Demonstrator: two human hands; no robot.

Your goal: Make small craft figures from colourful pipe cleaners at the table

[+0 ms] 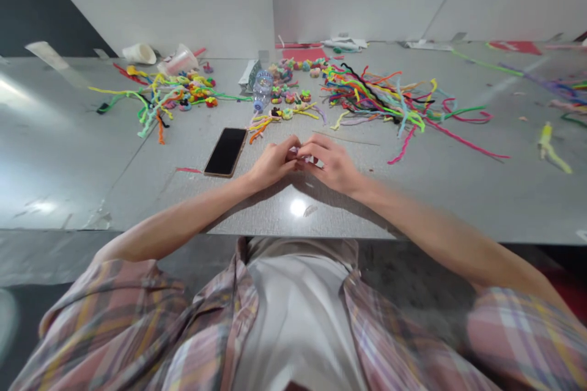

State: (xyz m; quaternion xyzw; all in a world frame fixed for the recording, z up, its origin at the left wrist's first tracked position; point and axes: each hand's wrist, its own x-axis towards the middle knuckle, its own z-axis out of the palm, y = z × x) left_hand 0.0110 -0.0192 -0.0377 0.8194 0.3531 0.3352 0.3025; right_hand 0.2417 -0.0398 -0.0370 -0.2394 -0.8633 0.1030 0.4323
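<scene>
The table [486,189] carries everything. Toward its far edge sprawls a tangle of fuzzy stems [380,98], whose stray ends could snag if the right hand [331,162] swings outward. That hand and the left hand [274,164] meet near the middle of the near edge, fingertips pinched together. The phone [225,151] lies just left of them, where a careless wrist could nudge it. The bottle [263,88] might roll if bumped. Between the fingertips sits a small lilac piece [312,159], partly hidden; a slack pinch could drop it.
</scene>
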